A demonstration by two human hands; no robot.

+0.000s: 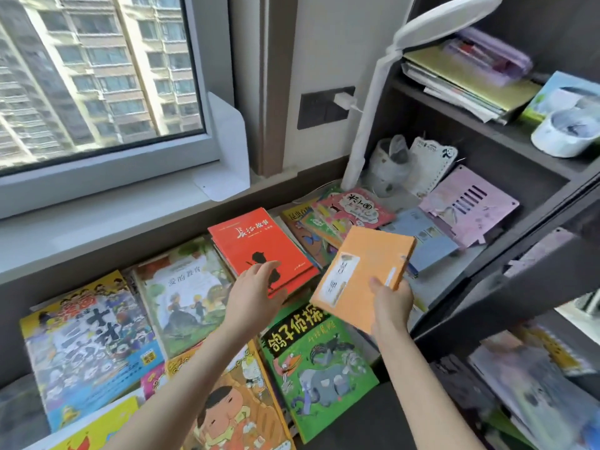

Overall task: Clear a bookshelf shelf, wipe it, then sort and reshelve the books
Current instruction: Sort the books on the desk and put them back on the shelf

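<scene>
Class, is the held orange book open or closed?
Closed: the orange book shows only its cover, with the right hand gripping its corner.

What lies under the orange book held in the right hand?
The orange book, gripped by the right hand, hangs over the upper right corner of the green book and the edge of a blue booklet. The end of its title and whatever lies between is covered.

We identify a window (110, 165) at upper left; apartment blocks (136, 53) show beyond its glass. A white bookend (227, 147) stands upright on the white sill (97, 216), at the window's right corner. We note a dark wall socket (316, 110) holding a white plug (344, 100). A white lamp (370, 118) rises just beside the socket.
</scene>
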